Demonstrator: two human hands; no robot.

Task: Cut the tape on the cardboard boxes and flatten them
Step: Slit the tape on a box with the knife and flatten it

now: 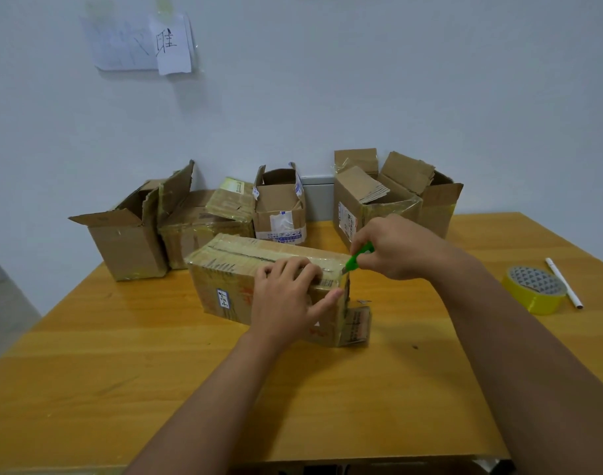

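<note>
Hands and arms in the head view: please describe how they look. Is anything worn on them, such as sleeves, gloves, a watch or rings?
Both hands, the left hand and the right hand, are bare, without gloves. Both forearms are bare up to the frame edge; no sleeves show. No watch, bracelet or ring is visible on either.

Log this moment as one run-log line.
left hand holds taped box | right hand grips green cutter at top seam
</note>
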